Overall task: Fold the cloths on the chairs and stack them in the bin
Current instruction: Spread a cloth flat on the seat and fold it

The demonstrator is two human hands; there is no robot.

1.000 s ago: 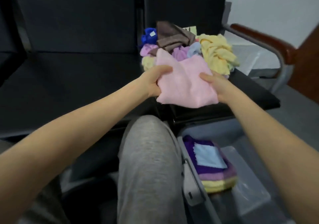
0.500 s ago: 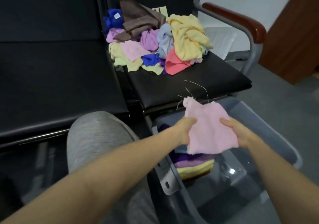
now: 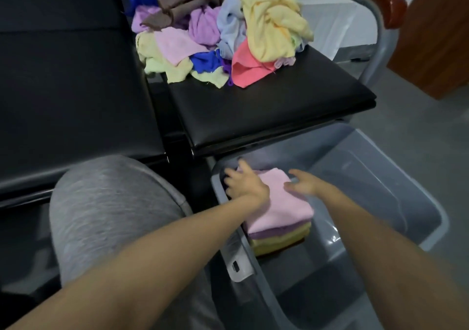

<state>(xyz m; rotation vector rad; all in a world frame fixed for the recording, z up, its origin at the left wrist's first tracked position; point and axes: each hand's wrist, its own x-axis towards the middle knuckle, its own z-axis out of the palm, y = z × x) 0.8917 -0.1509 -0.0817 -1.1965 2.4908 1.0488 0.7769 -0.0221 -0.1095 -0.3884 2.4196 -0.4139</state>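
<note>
Fingers (image 3: pixel 244 167) spread wide: left hand (image 3: pixel 247 187) and right hand (image 3: pixel 304 183) rest flat on the pink cloth (image 3: pixel 281 210), topping the stack (image 3: pixel 279 239) at the bin's (image 3: pixel 368 174) left edge.

A heap of cloths (image 3: pixel 220 32) lies at the back of the right-hand chair seat (image 3: pixel 266 116), with another seat (image 3: pixel 76 88) adjoining on its left. The bin (image 3: pixel 380 190) stands on the floor just in front of the right-hand chair seat. A folded stack (image 3: pixel 279 218) sits in the bin's left part. The left hand (image 3: pixel 243 182) rests on the stack's left rear, and the right hand (image 3: pixel 304 185) seems to touch its right side.
</note>
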